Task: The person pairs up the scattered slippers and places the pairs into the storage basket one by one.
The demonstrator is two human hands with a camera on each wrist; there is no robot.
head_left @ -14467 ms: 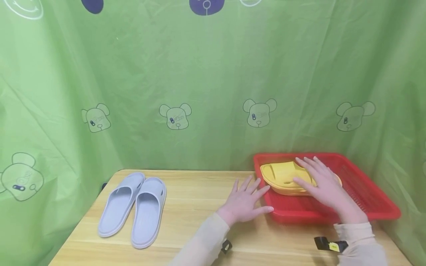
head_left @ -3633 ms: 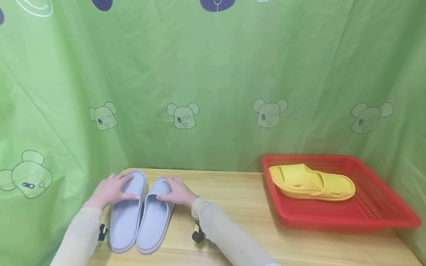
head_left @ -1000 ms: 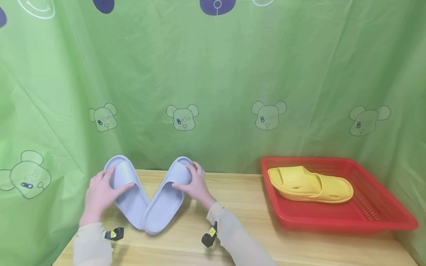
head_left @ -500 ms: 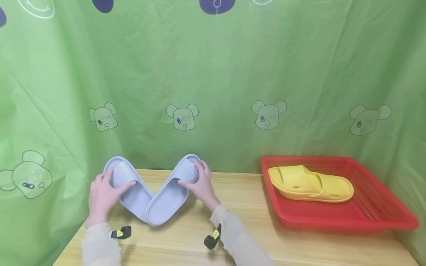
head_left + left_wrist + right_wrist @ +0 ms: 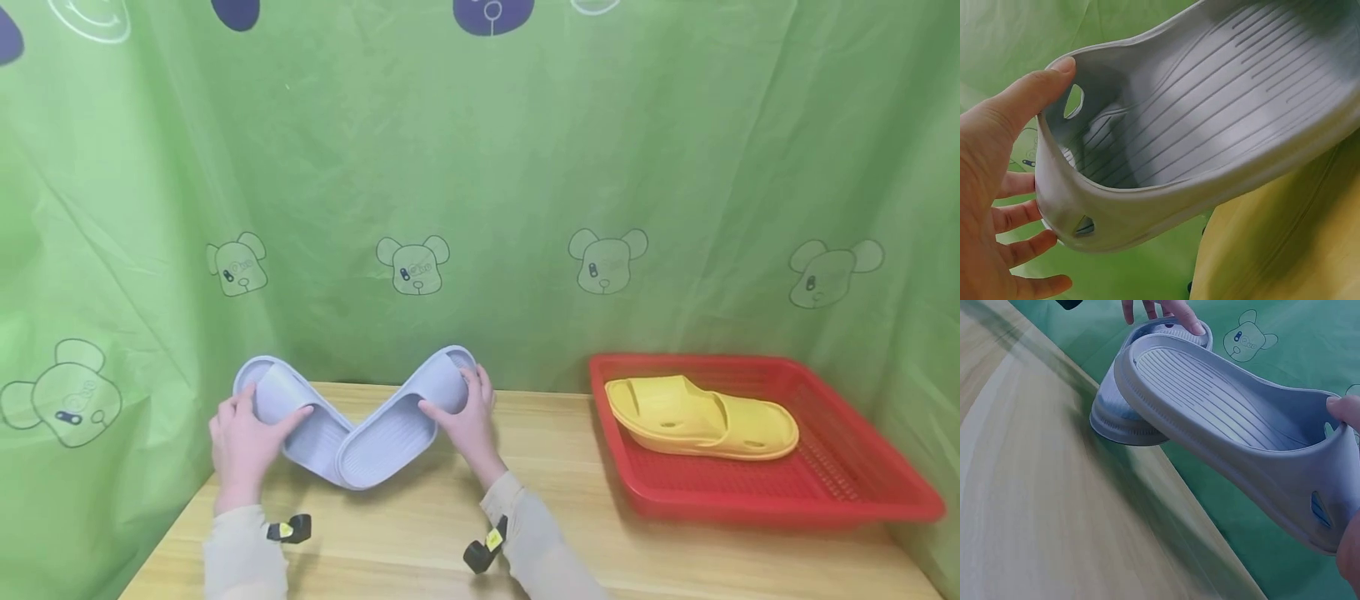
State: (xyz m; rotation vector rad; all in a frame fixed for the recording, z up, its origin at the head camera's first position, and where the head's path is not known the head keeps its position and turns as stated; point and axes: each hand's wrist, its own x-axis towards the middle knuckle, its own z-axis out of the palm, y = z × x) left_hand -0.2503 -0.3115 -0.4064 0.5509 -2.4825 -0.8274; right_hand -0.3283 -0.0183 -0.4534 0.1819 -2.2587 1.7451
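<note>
Two grey-blue slippers make a V in the head view, raised off the table, their heels crossing. My left hand [image 5: 243, 450] holds the left slipper [image 5: 315, 437] by its strap, thumb at the opening and fingers along the outer side. By the strap of the right slipper [image 5: 386, 442] my right hand [image 5: 471, 425] grips it the same way. In the right wrist view the heel of the right slipper [image 5: 1210, 406] lies in front of the left slipper [image 5: 1113, 415]. The left wrist view shows the left thumb on the strap edge of the left slipper [image 5: 1210, 119].
A red plastic basket [image 5: 750, 508] stands on the right of the wooden table [image 5: 555, 500]. Inside it lies a yellow slipper [image 5: 701, 421]; whether another is beneath cannot be told. A green curtain [image 5: 495, 167] with bear prints hangs behind and at both sides.
Earlier the grey-blue slippers lay on the table and my hands were at the basket. Both slippers have since been gripped, lifted and spread; over the last second the V has widened and heels rose.
</note>
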